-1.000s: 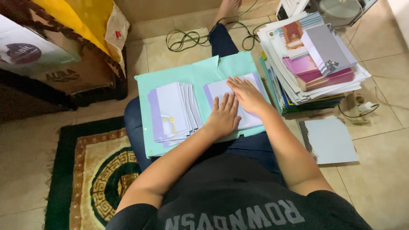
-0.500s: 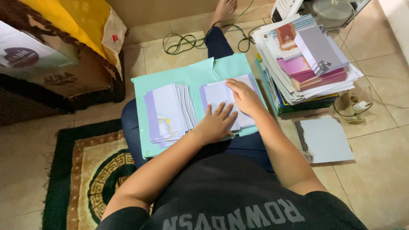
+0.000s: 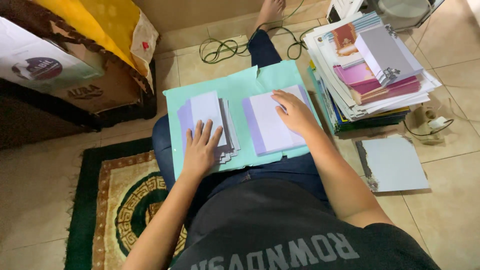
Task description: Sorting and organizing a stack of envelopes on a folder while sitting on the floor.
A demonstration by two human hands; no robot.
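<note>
Person sits on tiled floor, teal folder across lap as work surface.

L hand: flat, fingers spread, palm down on the fanned stack of pale lilac sheets at folder's left half. Not gripping, just pressing; fingertips on top sheet, stack edges staggered at lower right.

R hand: also flat, fingers loosely apart, resting on the folded lilac sheet at folder's right half. Holds nothing; can't tell if thumb is under an edge. Sheet lies square, a darker purple strip showing along its left side.

The two paper lots lie apart w/ a strip of teal between them.

Around:
- tall pile of mixed papers/cards on floor just right of the folder, white, pink and magenta layers, a grey card on top
- single grey sheet on floor by right elbow, ragged left edge
- green cable coiled on floor past the folder, near the foot
- green/gold patterned rug at left
- cardboard box w/ yellow cloth on top, upper left
</note>
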